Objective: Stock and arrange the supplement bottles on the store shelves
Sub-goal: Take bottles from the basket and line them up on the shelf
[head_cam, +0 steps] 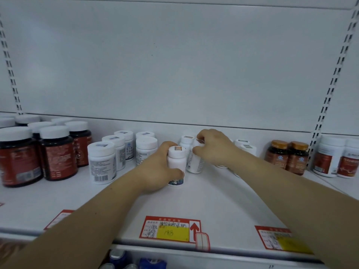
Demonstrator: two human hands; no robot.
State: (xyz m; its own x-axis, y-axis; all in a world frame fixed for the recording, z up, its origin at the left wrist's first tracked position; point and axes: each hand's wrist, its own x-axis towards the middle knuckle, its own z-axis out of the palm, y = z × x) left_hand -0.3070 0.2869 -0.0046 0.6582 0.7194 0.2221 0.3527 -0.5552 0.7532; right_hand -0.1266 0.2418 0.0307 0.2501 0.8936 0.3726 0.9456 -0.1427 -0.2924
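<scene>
On the white shelf (213,200), my left hand (155,171) wraps around a small white supplement bottle (176,162) that stands upright near the middle. Just right of it, my right hand (213,150) grips the top of a second white bottle (195,162), which leans slightly. Another white bottle (186,140) stands behind them. More small white bottles (245,146) sit partly hidden behind my right wrist.
Larger white bottles (102,162) stand in a group to the left, with dark red-labelled jars (56,152) beyond them. Amber bottles with gold caps (287,156) and white red-labelled bottles (328,156) stand right. Red price tags (169,230) line the shelf's front edge.
</scene>
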